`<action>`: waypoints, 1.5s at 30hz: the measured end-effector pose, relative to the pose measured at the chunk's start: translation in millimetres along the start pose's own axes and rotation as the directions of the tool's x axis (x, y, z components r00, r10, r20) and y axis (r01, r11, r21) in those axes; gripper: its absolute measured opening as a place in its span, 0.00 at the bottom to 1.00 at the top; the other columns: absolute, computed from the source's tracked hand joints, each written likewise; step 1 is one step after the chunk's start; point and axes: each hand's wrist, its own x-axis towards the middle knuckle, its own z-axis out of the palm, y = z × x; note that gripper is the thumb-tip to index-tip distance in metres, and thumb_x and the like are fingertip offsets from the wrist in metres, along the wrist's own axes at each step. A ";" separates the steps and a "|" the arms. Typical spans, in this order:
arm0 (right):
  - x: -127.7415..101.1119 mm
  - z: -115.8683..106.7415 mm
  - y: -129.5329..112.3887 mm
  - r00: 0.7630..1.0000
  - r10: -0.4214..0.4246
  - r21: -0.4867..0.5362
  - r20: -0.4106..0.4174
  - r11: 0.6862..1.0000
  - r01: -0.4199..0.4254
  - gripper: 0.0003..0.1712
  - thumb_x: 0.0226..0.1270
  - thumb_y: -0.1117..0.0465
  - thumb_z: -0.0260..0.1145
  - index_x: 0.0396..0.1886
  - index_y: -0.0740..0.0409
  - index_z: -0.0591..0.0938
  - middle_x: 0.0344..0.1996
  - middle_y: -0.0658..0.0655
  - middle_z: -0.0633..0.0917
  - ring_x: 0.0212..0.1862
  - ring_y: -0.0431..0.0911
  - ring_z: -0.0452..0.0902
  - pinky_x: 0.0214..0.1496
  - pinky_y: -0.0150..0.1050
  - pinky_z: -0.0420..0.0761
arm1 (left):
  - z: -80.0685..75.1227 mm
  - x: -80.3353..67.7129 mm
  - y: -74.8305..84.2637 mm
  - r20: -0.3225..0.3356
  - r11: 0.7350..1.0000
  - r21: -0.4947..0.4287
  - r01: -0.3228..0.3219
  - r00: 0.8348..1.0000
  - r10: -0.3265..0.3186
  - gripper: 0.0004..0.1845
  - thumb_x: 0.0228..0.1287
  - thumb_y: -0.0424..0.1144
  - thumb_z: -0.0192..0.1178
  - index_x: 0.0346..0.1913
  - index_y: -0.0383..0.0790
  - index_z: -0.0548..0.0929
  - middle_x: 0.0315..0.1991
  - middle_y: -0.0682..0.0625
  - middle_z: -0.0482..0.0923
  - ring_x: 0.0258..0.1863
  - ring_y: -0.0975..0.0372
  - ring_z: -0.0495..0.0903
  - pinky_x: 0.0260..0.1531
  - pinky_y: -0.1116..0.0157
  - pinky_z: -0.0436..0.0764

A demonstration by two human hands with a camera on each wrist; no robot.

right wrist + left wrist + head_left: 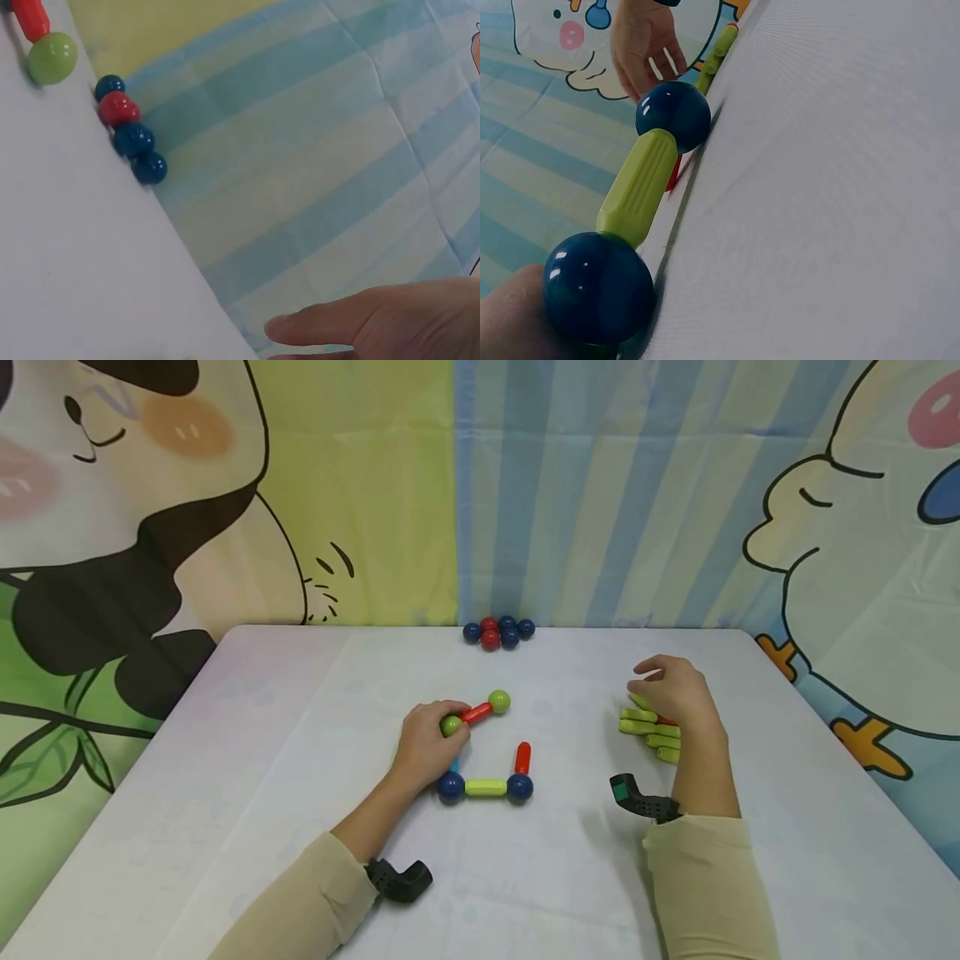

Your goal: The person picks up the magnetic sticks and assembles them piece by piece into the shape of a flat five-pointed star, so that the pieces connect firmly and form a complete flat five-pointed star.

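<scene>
My left hand [432,746] grips a green ball [451,725] at the near-left end of a red rod [477,714]; another green ball [498,701] sits on the rod's far end. Just below that hand lie two blue balls [520,787] joined by a green rod [486,787]. From the right blue ball a second red rod [522,758] points away, and a light blue rod [454,764] at the left one is partly hidden by the hand. My right hand [675,689] hovers at a pile of green rods [651,727], fingers loosely extended, apparently holding nothing.
A cluster of red and blue balls [508,637] lies at the far edge of the white table [300,735]. Behind it hangs a printed cloth [600,485]. Something red [666,720] shows among the green rods beneath the right hand.
</scene>
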 end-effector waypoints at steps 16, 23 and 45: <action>11.9 12.0 27.0 0.993 0.103 -0.079 -0.058 0.991 -0.107 0.23 0.71 0.57 0.65 0.60 0.65 0.81 0.58 0.72 0.80 0.52 0.63 0.76 0.47 0.53 0.78 | 1.8 0.8 -1.1 0.001 1.000 -0.003 0.004 1.000 -0.004 0.18 0.63 0.36 0.63 0.55 0.43 0.88 0.51 0.48 0.88 0.46 0.53 0.76 0.50 0.57 0.74; 15.1 18.2 26.1 0.992 0.106 -0.121 -0.067 0.986 -0.114 0.22 0.70 0.56 0.65 0.56 0.66 0.83 0.56 0.71 0.81 0.50 0.62 0.76 0.42 0.49 0.77 | 2.4 0.7 -1.7 -0.001 1.000 -0.006 0.004 1.000 -0.004 0.18 0.63 0.36 0.63 0.55 0.43 0.89 0.51 0.48 0.89 0.46 0.53 0.77 0.51 0.56 0.74; 21.6 47.3 -21.0 0.983 -0.182 0.028 -0.023 0.983 0.183 0.19 0.75 0.55 0.63 0.59 0.60 0.80 0.59 0.64 0.81 0.58 0.59 0.74 0.61 0.55 0.78 | -0.9 1.1 -0.7 -0.009 1.000 -0.002 -0.025 1.000 0.025 0.18 0.61 0.35 0.63 0.54 0.42 0.89 0.50 0.47 0.89 0.46 0.53 0.78 0.50 0.56 0.75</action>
